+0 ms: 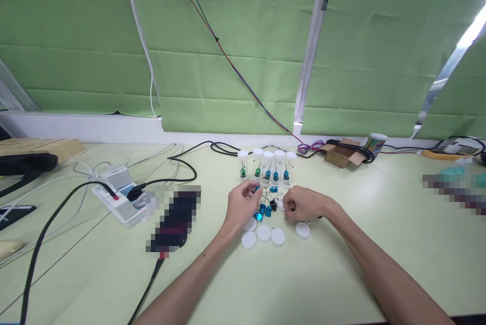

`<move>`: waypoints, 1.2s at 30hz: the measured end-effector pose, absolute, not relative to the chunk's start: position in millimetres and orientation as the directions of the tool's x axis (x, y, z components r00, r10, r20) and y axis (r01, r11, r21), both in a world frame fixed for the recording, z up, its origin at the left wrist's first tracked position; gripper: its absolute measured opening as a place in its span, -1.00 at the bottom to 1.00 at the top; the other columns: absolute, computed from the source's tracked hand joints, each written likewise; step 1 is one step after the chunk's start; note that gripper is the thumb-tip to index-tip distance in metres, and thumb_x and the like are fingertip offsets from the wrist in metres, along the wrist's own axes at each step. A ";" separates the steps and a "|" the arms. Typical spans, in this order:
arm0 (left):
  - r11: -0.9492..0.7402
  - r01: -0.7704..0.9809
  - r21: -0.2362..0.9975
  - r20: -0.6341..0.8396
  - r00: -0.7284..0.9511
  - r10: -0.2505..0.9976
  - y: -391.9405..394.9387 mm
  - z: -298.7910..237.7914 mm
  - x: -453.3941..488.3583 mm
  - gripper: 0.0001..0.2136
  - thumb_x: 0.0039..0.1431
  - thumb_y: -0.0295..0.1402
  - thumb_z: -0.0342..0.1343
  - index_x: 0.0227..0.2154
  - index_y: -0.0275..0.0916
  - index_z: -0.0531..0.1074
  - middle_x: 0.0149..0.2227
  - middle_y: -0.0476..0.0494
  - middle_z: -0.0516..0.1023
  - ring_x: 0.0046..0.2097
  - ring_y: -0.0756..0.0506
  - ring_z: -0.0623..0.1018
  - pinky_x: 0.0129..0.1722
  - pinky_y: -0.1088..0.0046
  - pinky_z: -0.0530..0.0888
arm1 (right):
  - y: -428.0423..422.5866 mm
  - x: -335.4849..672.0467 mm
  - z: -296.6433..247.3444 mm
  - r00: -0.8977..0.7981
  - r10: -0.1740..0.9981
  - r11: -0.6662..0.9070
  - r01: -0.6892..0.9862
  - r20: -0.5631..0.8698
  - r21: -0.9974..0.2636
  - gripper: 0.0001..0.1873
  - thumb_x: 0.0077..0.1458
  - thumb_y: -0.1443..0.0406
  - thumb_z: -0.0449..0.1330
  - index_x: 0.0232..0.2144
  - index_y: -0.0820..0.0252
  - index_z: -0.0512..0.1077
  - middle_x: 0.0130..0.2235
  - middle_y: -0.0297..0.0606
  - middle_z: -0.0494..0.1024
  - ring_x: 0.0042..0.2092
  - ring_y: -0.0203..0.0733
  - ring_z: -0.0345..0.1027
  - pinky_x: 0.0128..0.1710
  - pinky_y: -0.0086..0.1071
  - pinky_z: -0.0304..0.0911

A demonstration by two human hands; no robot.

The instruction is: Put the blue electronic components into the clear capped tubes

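My left hand (243,206) is closed in a pinch, with a small blue piece with a thin wire-like stem (257,188) at its fingertips. My right hand (307,203) has its fingers curled down beside a white round cap (281,205); what they hold, if anything, is hidden. Between the hands lie several loose blue pieces (262,208) and a black piece (273,204). Just beyond stand several clear vials with white tops (267,163), holding green or blue pieces with stems. Several white round caps (263,233) lie flat nearer to me.
To the left are a pixelated dark device (174,221) with a cable and a white power strip (127,203) with plugs. Black cables run along the back. A small open cardboard box (341,154) and a cylindrical can (375,144) stand at the back right.
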State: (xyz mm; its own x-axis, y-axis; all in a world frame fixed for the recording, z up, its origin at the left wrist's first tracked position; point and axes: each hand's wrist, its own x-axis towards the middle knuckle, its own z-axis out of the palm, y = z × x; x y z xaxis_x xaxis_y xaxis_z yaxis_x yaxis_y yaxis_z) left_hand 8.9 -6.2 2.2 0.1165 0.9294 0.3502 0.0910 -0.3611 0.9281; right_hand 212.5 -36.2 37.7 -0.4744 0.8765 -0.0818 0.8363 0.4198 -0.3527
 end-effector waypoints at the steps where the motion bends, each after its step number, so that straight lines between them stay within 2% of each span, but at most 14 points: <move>1: -0.363 0.090 0.928 0.352 0.114 0.929 -6.5 2.4 9.0 -0.73 -0.09 -0.16 0.21 -0.38 -0.25 0.55 -0.45 -0.12 0.54 -0.53 -0.01 0.42 -0.53 0.47 0.38 | -36.4 212.3 37.5 -0.470 0.877 0.413 0.842 -0.097 -0.346 -0.94 -0.19 0.38 0.15 -0.63 0.19 0.38 -0.54 -0.35 0.44 -0.47 -0.28 0.24 -0.53 -0.45 0.05; 8: -0.353 0.084 0.932 0.342 0.121 0.932 -8.0 4.4 8.9 -0.72 -0.09 -0.16 0.22 -0.38 -0.26 0.54 -0.44 -0.13 0.54 -0.53 -0.01 0.43 -0.53 0.46 0.38 | -38.9 208.6 39.0 -0.438 0.887 0.376 0.869 -0.146 -0.320 -0.96 -0.22 0.38 0.16 -0.61 0.17 0.42 -0.50 -0.31 0.48 -0.43 -0.23 0.30 -0.52 -0.44 0.08; 14: -0.363 0.097 0.927 0.350 0.126 0.928 -7.3 2.7 9.0 -0.72 -0.07 -0.17 0.20 -0.37 -0.27 0.54 -0.41 -0.14 0.55 -0.51 0.00 0.42 -0.52 0.47 0.38 | -44.2 202.1 44.4 -0.389 0.907 0.345 0.907 -0.161 -0.242 -0.97 -0.21 0.36 0.18 -0.58 0.17 0.43 -0.45 -0.27 0.50 -0.37 -0.18 0.33 -0.48 -0.42 0.08; 22: -0.359 0.135 0.923 0.341 0.143 0.929 -6.6 1.6 8.4 -0.72 -0.02 -0.17 0.18 -0.34 -0.29 0.52 -0.38 -0.14 0.54 -0.53 0.02 0.40 -0.51 0.49 0.37 | -46.4 199.0 48.2 -0.384 0.899 0.350 0.919 -0.209 -0.182 -0.91 -0.19 0.34 0.15 -0.52 0.18 0.45 -0.39 -0.25 0.53 -0.31 -0.17 0.34 -0.46 -0.43 0.06; 30: -0.359 0.150 0.921 0.334 0.165 0.928 -6.3 1.0 8.8 -0.75 0.02 -0.19 0.16 -0.33 -0.29 0.49 -0.39 -0.12 0.52 -0.56 0.05 0.37 -0.54 0.50 0.35 | -44.6 200.9 44.0 -0.399 0.895 0.360 0.910 -0.200 -0.203 -0.91 -0.19 0.36 0.14 -0.52 0.19 0.44 -0.39 -0.24 0.53 -0.29 -0.16 0.33 -0.45 -0.44 0.07; 36: -0.352 0.164 0.921 0.324 0.175 0.930 -5.9 0.4 7.8 -0.74 0.03 -0.19 0.15 -0.32 -0.28 0.48 -0.49 -0.06 0.47 -0.57 0.04 0.37 -0.54 0.51 0.34 | -39.6 205.3 39.4 -0.467 0.865 0.407 0.868 -0.186 -0.285 -0.89 -0.14 0.40 0.11 -0.52 0.21 0.44 -0.43 -0.26 0.51 -0.38 -0.25 0.30 -0.48 -0.48 0.07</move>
State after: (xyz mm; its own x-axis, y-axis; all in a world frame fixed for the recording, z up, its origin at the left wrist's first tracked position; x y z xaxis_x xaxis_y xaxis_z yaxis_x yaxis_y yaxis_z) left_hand 7.8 -5.9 0.4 0.1748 0.9296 0.3244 0.1641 -0.3524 0.9213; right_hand 205.3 -39.6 39.4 -0.4666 0.8647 -0.1860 0.8679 0.4072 -0.2845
